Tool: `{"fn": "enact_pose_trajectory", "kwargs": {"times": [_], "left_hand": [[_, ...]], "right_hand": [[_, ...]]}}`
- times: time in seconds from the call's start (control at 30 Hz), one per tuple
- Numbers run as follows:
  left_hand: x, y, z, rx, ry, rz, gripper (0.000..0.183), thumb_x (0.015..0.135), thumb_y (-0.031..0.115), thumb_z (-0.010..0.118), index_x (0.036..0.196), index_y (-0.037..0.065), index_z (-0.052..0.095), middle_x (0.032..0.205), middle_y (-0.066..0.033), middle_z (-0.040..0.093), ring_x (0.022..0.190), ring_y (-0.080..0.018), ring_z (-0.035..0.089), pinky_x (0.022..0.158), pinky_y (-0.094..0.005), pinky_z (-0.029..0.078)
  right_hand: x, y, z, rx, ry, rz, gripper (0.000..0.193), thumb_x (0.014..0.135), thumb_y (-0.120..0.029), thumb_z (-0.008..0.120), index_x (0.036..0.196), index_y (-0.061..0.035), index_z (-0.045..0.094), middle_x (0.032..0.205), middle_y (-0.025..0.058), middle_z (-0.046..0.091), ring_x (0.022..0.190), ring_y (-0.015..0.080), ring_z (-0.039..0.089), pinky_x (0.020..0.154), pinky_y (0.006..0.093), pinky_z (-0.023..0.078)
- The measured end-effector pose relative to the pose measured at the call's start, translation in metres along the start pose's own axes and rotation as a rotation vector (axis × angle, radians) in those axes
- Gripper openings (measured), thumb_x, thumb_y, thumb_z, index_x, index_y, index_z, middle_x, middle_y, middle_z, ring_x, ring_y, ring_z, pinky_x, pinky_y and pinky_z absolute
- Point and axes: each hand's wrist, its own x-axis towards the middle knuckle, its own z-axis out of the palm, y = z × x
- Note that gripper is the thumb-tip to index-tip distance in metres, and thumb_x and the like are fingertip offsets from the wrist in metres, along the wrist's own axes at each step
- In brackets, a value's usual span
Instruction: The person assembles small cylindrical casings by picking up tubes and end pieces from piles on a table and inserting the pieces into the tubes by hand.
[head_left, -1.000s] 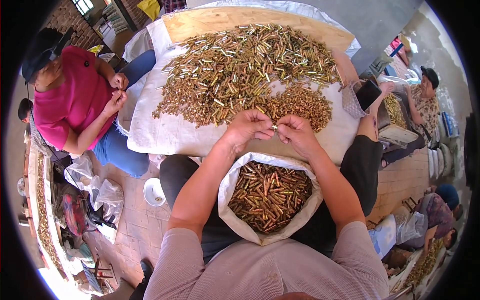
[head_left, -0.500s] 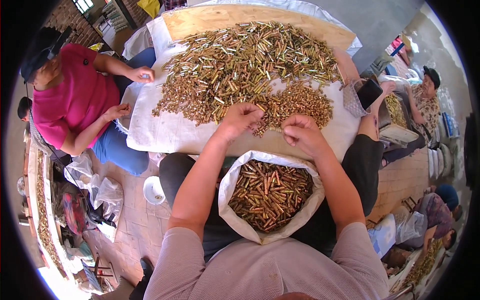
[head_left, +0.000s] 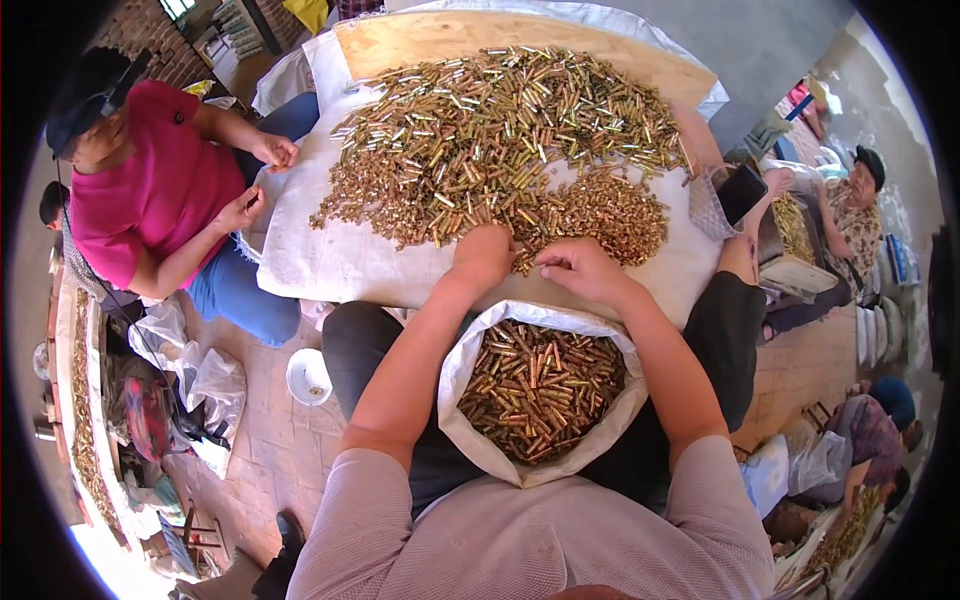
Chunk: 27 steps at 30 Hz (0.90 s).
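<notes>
Casings (head_left: pixel 500 150) brass, shiny, heaped; both hands (head_left: pixel 483 258) touching.

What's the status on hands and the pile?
Left hand and right hand both down on heap of small brass-coloured metal pieces. Grips hidden. White sack in lap, part filled.

Seated at left: a person in a pink shirt (head_left: pixel 150 190) and dark cap (head_left: pixel 85 85). On the brick floor (head_left: pixel 270 450), a small white bowl (head_left: pixel 308 376) beside crumpled plastic bags (head_left: pixel 190 375). At right, a dark phone (head_left: pixel 741 193).
</notes>
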Motion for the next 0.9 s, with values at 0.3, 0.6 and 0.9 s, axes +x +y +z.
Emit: {"fn": "enact_pose_trajectory", "kwargs": {"times": [0.3,0.6,0.9], "left_hand": [[0.004,-0.013,-0.013,-0.953,-0.155,-0.107,0.02,0.088,0.009,0.069,0.105,-0.002,0.067,0.078,-0.0065,0.066,0.065,-0.0131,0.06,0.058,-0.0288,0.052],[0.0,-0.008,-0.022,-1.163,-0.244,-0.081,0.029,0.093,0.006,0.063,0.121,0.0,0.062,0.083,-0.0004,0.064,0.065,-0.0084,0.061,0.056,-0.0214,0.049],[-0.003,-0.004,-0.024,-1.115,-0.237,-0.105,0.026,0.092,0.008,0.066,0.117,-0.001,0.064,0.087,-0.0043,0.069,0.069,-0.0114,0.066,0.059,-0.0235,0.051]], "right_hand": [[0.01,-0.002,0.021,-0.607,0.023,-0.016,0.018,0.083,-0.008,0.065,0.1,-0.0089,0.068,0.094,0.0116,0.062,0.081,0.0329,0.065,0.07,0.0401,0.054],[0.008,0.008,0.029,-0.585,0.049,-0.123,0.011,0.077,-0.003,0.064,0.087,-0.0061,0.062,0.086,0.0099,0.059,0.075,0.0315,0.063,0.065,0.04,0.054],[0.009,-0.007,0.03,-0.548,0.032,-0.14,0.034,0.076,0.0,0.062,0.107,-0.0119,0.069,0.089,0.011,0.061,0.078,0.0316,0.063,0.068,0.0394,0.055]]}}
